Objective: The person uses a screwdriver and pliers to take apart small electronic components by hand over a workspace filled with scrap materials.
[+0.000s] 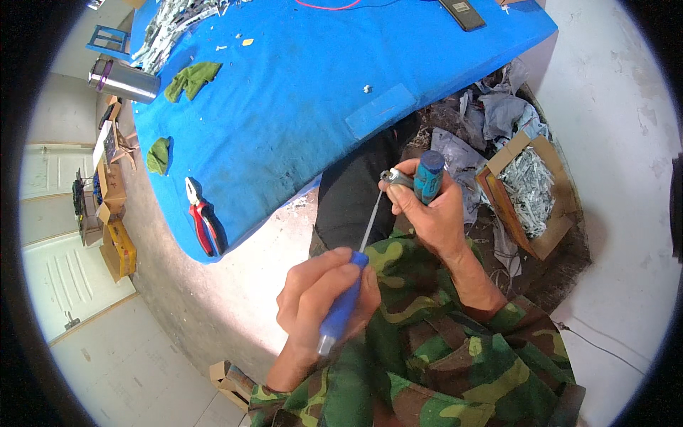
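My left hand [324,295] is wrapped round the blue handle of a screwdriver [348,302]. Its thin metal shaft slants up to the right, and its tip is at or close beside a small grey metal cylinder-shaped part [399,177]. My right hand [437,217] pinches that part between thumb and fingers, above my lap. Also in the right hand's grip is a teal tool handle with a dark end [429,178]; the rest of that tool is hidden, so I cannot tell its kind.
A blue-covered table [284,128] stands ahead, bearing red-handled pliers [203,217], green gloves [192,80], a steel flask [124,80], a dark phone-like slab [464,13] and a pile of metal strips [174,28]. At right, a cardboard box [562,231] holds small silvery pieces beside plastic bags [455,153].
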### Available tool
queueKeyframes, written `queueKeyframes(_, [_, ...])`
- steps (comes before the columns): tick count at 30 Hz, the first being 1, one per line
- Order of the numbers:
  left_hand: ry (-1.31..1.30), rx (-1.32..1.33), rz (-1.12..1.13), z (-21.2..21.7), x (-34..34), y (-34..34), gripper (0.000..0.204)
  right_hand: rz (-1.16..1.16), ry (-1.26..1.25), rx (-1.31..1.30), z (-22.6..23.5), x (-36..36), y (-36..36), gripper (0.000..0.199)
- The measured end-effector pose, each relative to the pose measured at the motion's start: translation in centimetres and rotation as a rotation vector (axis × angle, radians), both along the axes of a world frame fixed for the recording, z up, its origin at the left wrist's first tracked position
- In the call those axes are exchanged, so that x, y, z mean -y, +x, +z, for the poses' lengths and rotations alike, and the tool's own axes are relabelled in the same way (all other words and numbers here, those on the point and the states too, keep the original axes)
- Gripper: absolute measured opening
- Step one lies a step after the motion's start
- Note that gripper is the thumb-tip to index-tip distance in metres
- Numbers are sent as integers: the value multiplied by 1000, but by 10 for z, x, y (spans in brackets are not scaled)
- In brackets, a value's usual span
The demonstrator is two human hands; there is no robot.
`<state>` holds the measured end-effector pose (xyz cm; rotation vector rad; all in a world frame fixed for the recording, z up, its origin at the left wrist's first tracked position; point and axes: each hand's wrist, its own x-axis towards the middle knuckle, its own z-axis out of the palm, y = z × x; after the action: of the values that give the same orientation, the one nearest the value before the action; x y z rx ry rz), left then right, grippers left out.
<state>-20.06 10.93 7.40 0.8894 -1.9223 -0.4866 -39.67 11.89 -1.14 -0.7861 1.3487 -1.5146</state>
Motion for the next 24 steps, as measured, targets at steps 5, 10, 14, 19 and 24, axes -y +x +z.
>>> queueKeyframes(5, [72,-83,66,5,-1,4,28,-13,30,103,4,2,-6,28])
queueKeyframes(10, [131,-123,79,-7,10,17,30,21,0,130,3,2,-10,32])
queueKeyframes(14, [-11,8,142,-16,30,27,33,-11,38,-95,2,11,-21,29])
queueKeyframes(19, [-80,139,265,-38,57,36,32,-63,117,-345,7,40,-44,27])
queueKeyframes(24, [-98,278,335,-72,91,59,31,-96,82,-597,10,79,-61,33])
